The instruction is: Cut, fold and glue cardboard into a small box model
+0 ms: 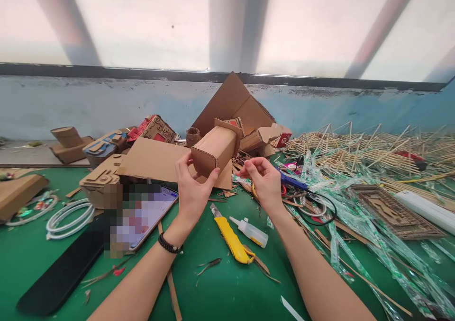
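Observation:
My left hand (193, 191), with a dark beaded bracelet at the wrist, grips the near end of a cardboard box (213, 147). The box is long and tilted, with a wider cardboard flange around its far end. To its right, my right hand (265, 183) is raised with thumb and fingertips pinched together; whatever they may hold is too small to make out. Below the hands, a yellow utility knife (232, 240) lies with its blade end toward the box. Beside it rests a small translucent glue bottle (254, 232) with a pointed nozzle.
A phone (156, 217) leans near a black case (64, 269) at left. Behind are a flat cardboard sheet (149, 157) and several cardboard models. Tangled green-printed plastic strips (341, 217), wooden sticks (330, 143) and a blue-handled tool (293, 180) crowd the right.

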{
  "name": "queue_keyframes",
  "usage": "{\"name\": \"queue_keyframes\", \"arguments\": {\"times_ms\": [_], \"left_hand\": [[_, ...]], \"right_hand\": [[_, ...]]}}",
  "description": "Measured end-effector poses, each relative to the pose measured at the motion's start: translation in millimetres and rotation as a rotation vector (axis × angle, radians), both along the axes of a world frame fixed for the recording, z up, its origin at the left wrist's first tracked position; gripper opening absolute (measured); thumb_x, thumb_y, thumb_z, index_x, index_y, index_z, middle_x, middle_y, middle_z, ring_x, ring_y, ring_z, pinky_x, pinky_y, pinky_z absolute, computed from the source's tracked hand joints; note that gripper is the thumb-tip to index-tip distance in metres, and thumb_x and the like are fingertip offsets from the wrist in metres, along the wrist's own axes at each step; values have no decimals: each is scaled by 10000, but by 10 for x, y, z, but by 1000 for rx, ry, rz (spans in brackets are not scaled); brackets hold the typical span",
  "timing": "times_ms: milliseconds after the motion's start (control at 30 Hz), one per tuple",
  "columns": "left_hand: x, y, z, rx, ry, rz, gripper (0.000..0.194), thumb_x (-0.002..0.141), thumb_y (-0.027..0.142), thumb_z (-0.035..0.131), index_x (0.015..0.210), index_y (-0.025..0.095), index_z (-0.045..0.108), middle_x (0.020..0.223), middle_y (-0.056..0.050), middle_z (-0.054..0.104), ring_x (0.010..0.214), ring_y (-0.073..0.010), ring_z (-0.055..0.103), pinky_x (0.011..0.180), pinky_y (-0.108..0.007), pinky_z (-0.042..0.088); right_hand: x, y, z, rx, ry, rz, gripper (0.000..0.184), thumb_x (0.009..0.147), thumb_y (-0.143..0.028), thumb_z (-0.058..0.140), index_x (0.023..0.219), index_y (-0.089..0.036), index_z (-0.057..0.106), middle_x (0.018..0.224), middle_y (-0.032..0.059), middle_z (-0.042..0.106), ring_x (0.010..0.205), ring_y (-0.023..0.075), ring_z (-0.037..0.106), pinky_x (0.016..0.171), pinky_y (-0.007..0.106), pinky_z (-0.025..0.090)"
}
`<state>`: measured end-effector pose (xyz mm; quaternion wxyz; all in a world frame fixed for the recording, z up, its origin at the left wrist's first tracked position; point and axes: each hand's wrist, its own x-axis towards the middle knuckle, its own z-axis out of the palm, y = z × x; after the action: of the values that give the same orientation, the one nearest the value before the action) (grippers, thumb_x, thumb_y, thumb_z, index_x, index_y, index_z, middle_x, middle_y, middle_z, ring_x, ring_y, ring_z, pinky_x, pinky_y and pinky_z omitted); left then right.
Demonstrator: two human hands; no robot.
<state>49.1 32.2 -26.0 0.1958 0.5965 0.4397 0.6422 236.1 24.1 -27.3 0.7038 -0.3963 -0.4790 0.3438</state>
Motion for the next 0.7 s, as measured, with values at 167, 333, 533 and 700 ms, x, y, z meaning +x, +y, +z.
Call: {"name": "queue_keyframes", "arguments": {"times_ms": [167,333,533,700], "left_hand": [[40,-17,-22,-13,-5,-16,741,824,423,878,1443,259,506,1478,-143,491,1410,-314,515,978,-422,662],[76,-42,-24,-28,-25,-32,737,805,432,885,1409,264,498,1483,-140,494,1435,-320,498,976,-425,664],[41,29,-41,-87,-131,-59,769,797,481,899,1403,260,480,1499,-154,510,1459,-331,521,1024,-435,637],[-26,138,-56,-157,-250,-120,698,832,529,876,1355,249,508,1498,-158,583,1395,-301,601,1142,-468,554]], "right_hand": [[-41,-22,20,5,-1,89,440,831,-631,858,933,-249,664,874,46,819,898,265,837,778,391,678],[-97,-60,24,21,-17,85,447,852,-579,853,1107,-277,645,917,36,834,915,255,831,841,413,667],[-81,-31,-18,-5,-117,23,374,879,-592,815,963,-249,694,991,61,801,970,248,771,823,379,626],[-34,35,-78,10,-158,-23,373,829,-583,857,854,-242,709,976,42,729,898,216,682,760,339,601]]}}
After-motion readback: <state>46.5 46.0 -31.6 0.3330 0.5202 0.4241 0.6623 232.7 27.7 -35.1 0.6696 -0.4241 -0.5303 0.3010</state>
